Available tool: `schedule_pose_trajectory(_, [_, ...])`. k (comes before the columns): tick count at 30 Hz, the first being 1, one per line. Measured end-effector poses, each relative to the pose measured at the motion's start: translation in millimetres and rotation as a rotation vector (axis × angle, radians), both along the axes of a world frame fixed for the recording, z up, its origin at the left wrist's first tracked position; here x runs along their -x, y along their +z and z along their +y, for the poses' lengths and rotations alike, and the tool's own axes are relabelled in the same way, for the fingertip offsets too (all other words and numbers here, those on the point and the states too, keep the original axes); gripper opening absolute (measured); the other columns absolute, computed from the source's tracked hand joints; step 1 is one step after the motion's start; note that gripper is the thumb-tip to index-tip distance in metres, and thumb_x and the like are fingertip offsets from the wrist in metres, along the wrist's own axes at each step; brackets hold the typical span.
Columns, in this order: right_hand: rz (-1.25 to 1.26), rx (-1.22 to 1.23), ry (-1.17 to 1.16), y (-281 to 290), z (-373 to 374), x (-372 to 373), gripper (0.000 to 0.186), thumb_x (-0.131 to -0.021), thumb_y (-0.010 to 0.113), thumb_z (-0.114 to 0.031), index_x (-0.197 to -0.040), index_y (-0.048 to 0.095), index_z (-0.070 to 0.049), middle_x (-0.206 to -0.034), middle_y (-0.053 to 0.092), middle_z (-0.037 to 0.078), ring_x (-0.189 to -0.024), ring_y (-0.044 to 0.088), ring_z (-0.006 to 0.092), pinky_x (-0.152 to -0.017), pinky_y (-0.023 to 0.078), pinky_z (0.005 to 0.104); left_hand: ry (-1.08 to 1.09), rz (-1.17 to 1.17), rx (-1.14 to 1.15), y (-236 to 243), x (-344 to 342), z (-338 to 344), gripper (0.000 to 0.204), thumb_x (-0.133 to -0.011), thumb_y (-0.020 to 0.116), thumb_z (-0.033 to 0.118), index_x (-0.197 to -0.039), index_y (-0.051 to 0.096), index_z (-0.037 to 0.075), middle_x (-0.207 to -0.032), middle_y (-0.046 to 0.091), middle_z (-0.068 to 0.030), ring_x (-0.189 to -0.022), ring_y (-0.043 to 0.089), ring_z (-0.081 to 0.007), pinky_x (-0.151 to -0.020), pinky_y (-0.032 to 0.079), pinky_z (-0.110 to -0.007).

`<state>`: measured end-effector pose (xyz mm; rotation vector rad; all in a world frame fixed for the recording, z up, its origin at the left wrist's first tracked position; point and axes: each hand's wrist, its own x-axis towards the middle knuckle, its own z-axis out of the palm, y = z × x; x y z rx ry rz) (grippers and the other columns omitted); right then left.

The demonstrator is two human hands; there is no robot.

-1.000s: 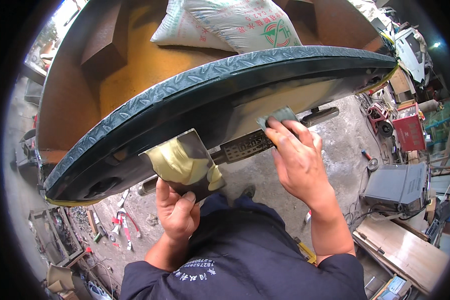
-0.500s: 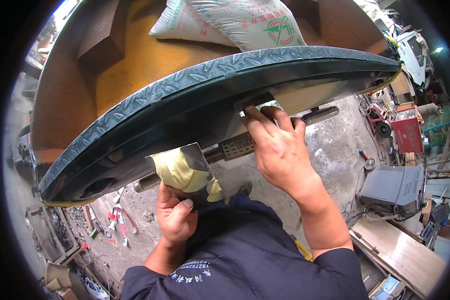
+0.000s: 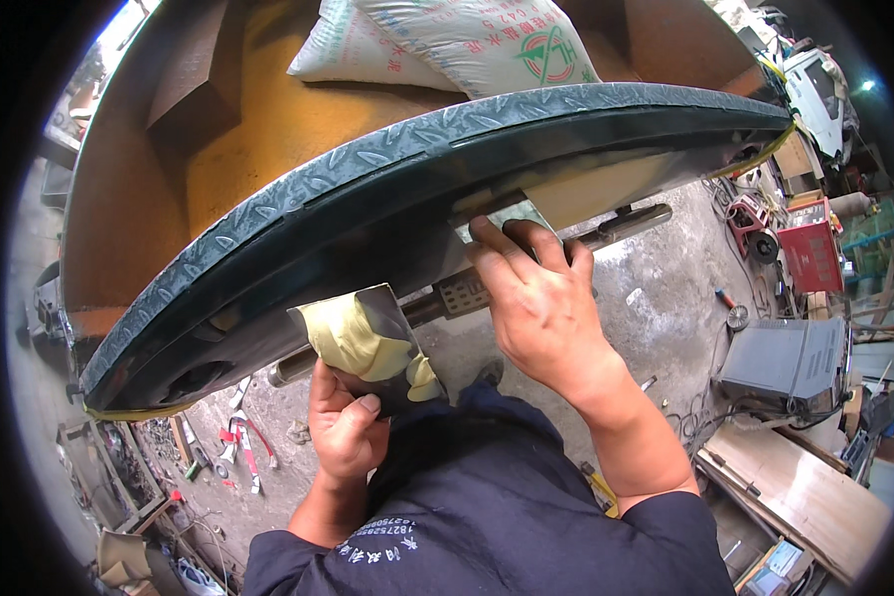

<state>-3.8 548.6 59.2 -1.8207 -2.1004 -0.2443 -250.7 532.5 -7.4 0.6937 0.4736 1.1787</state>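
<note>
My left hand (image 3: 348, 422) grips the lower edge of a dark flat mixing plate (image 3: 395, 316), thumb on top. Pale yellow body filler (image 3: 353, 336) lies in a thick layer on that plate, with a smaller lump at its right edge. My right hand (image 3: 544, 298) pinches a thin metal spreader (image 3: 520, 212) and holds it against the dark bumper (image 3: 368, 238). A smooth cream filler patch (image 3: 606, 187) covers the bumper just right of the spreader. Some of the spreader is hidden behind my fingers.
Above the bumper runs a tread-plate strip (image 3: 387, 144), with white sacks (image 3: 447, 45) on the rusty bed behind it. A grey metal box (image 3: 780, 363), a red machine (image 3: 810, 243) and a wooden board (image 3: 800, 487) stand at right. Red-handled tools (image 3: 248, 437) lie on the floor at left.
My right hand and the spreader have shifted slightly left along the bumper. The left hand and its plate stay nearly in place. The whole view has tilted a little.
</note>
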Motion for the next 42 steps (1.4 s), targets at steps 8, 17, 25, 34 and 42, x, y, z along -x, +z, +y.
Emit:
schedule_pose_trajectory(8, [0.035, -0.023, -0.063, 8.2, 9.1, -19.0, 0.031, -0.082, 0.06, -0.007, -0.112, 0.064, -0.011, -0.132, 0.065, 0.004, -0.119, 0.056, 0.0264, -0.088, 0.042, 0.055, -0.025, 0.018, -0.015, -0.3, 1.6, 4.0, 0.075, -0.08, 0.05, -0.008, -0.153, 0.037, 0.006, -0.146, 0.052, -0.0186, -0.136, 0.051, -0.0359, -0.115, 0.041, -0.051])
schedule_pose_trajectory(17, [0.068, -0.047, -0.072, 9.1, 4.6, -35.8, 0.034, -0.082, 0.059, -0.006, -0.116, 0.063, -0.01, -0.134, 0.065, 0.004, -0.118, 0.056, 0.0275, -0.088, 0.042, 0.0545, -0.003, 0.001, -0.009, -3.6, 0.3, 3.4, 0.075, -0.079, 0.048, -0.009, -0.152, 0.037, 0.003, -0.148, 0.051, -0.0183, -0.137, 0.051, -0.035, -0.116, 0.039, -0.05])
schedule_pose_trajectory(25, [0.028, -0.052, -0.041, -6.7, -1.9, -41.4, 0.037, -0.08, 0.06, -0.004, -0.116, 0.061, -0.009, -0.132, 0.066, 0.005, -0.118, 0.057, 0.0275, -0.089, 0.043, 0.0544, -0.057, -0.005, -0.024, -1.7, -2.4, 4.6, 0.076, -0.078, 0.048, -0.01, -0.152, 0.038, 0.004, -0.147, 0.053, -0.018, -0.138, 0.05, -0.0346, -0.117, 0.038, -0.05])
schedule_pose_trajectory(34, [0.03, -0.103, -0.097, -7.0, 9.3, -68.8, 0.034, -0.082, 0.059, -0.004, -0.115, 0.062, -0.009, -0.129, 0.068, 0.005, -0.117, 0.059, 0.03, -0.088, 0.043, 0.0555, -0.086, 0.003, -0.063, -0.6, -7.6, 7.4, 0.077, -0.077, 0.047, -0.01, -0.152, 0.041, 0.005, -0.147, 0.053, -0.0171, -0.138, 0.05, -0.0342, -0.118, 0.037, -0.05])
schedule_pose_trajectory(42, [0.07, -0.108, -0.146, 3.3, 6.7, -84.9, 0.028, -0.085, 0.057, -0.003, -0.112, 0.063, -0.009, -0.126, 0.07, 0.006, -0.118, 0.059, 0.0304, -0.087, 0.044, 0.0575, -0.073, 0.012, -0.047, -4.3, -8.9, 5.7, 0.075, -0.078, 0.048, -0.01, -0.151, 0.04, 0.004, -0.147, 0.052, -0.0177, -0.137, 0.05, -0.034, -0.117, 0.038, -0.05])
